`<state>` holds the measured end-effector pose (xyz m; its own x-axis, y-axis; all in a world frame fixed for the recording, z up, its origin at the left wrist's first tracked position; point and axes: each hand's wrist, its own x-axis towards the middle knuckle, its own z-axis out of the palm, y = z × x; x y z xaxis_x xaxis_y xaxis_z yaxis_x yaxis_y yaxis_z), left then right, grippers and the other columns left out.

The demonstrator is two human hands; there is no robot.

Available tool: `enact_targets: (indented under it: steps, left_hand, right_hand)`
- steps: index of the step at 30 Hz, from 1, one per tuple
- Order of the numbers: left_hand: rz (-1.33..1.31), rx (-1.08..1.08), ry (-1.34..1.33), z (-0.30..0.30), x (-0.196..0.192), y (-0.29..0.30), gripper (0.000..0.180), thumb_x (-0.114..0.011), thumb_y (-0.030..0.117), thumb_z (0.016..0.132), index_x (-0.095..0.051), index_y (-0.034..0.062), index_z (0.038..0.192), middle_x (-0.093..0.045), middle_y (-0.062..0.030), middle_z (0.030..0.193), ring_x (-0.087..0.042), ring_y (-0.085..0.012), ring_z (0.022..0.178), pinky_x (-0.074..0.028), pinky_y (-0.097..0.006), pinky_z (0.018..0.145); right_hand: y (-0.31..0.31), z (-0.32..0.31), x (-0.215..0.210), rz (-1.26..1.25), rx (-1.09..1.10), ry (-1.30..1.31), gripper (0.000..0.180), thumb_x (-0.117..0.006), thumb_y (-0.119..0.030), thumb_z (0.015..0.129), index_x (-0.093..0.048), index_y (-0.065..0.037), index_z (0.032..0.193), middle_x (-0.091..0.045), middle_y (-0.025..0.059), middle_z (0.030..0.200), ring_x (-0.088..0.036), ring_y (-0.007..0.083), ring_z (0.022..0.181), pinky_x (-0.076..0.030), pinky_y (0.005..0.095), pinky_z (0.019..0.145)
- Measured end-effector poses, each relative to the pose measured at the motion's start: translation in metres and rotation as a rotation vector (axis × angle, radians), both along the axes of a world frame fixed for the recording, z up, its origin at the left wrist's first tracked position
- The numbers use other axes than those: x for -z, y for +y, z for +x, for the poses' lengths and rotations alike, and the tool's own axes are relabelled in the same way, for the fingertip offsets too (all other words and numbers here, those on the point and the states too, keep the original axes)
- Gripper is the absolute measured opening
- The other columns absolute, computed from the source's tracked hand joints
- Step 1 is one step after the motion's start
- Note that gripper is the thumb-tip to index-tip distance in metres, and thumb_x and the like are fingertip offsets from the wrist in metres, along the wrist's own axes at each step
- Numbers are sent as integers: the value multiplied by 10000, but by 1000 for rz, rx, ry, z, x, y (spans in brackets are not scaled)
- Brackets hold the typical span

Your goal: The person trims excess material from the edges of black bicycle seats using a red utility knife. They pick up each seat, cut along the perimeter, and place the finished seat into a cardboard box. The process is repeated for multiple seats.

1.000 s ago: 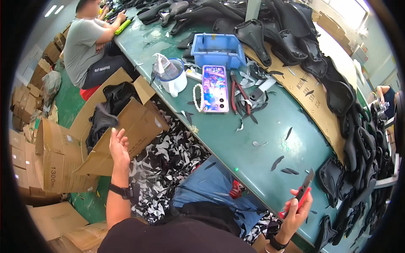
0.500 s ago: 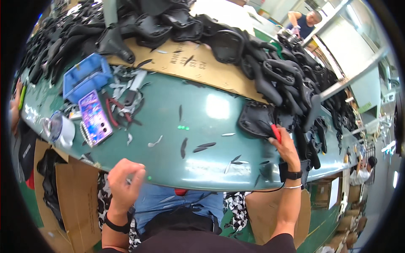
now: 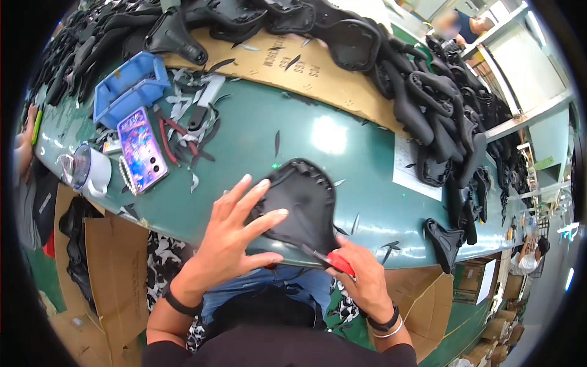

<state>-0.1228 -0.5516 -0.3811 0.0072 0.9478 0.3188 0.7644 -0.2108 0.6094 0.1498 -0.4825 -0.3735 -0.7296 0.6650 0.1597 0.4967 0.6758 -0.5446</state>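
A black bicycle saddle cover (image 3: 304, 202) lies on the green table (image 3: 244, 134) near its front edge, right in front of me. My left hand (image 3: 235, 232) rests on its left side with the fingers spread, pressing it down. My right hand (image 3: 361, 275) is closed around a red-handled cutting tool (image 3: 333, 262) whose tip touches the saddle's near edge. Small black trimmings lie scattered on the table around the saddle.
A phone in a purple case (image 3: 142, 150), a blue bin (image 3: 128, 88), red-handled pliers (image 3: 174, 137) and a white cup (image 3: 92, 171) sit at the left. Black saddles (image 3: 422, 98) pile along the far edge. A cardboard box (image 3: 116, 263) stands below; other people work at the far corners.
The saddle has come from the right pile to the table's front edge. My left hand has landed flat on it, and my right hand has brought the red tool to its edge.
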Motion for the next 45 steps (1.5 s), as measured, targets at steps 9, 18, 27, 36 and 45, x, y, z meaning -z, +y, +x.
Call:
enact_targets:
  steps: [9,18,27,36,45]
  left_hand:
    - [-10,7,12,3,19,1,481,-843,311,563,-689,185,1002,-557,-43,1171,-443,-297,1217,-346,-455,948]
    - [-29,-47,-19,15,13,5,453,-849,290,571,-687,176,978,-552,-14,1158,-436,-273,1214,-318,-445,941]
    - [80,-263,-391,15,12,-14,522,-832,188,644,-614,87,1107,-490,-114,1242,-456,-287,1208,-371,-446,971]
    - [-395,-456,-1016,34,31,-62,544,-689,203,859,-438,-104,1232,-625,-189,1053,-629,-180,895,-499,-283,772]
    - [-420,-396,-761,9,17,-73,470,-684,148,846,-442,-63,1190,-620,-157,1007,-608,-185,914,-478,-321,838]
  right_hand:
    - [-14,-24,-23,93,161,-221,632,-658,-80,838,-384,-53,1407,-616,140,935,-639,291,700,-506,368,559]
    - [-40,-24,-19,75,168,-498,627,-574,-108,878,-302,-27,1436,-491,128,715,-543,296,495,-441,420,423]
    - [-23,23,-39,-341,452,-76,363,-596,-127,890,-496,-13,1219,-683,131,944,-652,248,640,-509,326,579]
    - [-53,-50,4,-638,-229,110,430,-639,-163,881,-478,-11,1249,-622,222,1076,-639,399,895,-521,414,727]
    - [-34,-26,2,-510,273,117,492,-551,-107,931,-392,-21,1389,-616,226,1162,-646,383,966,-506,379,824]
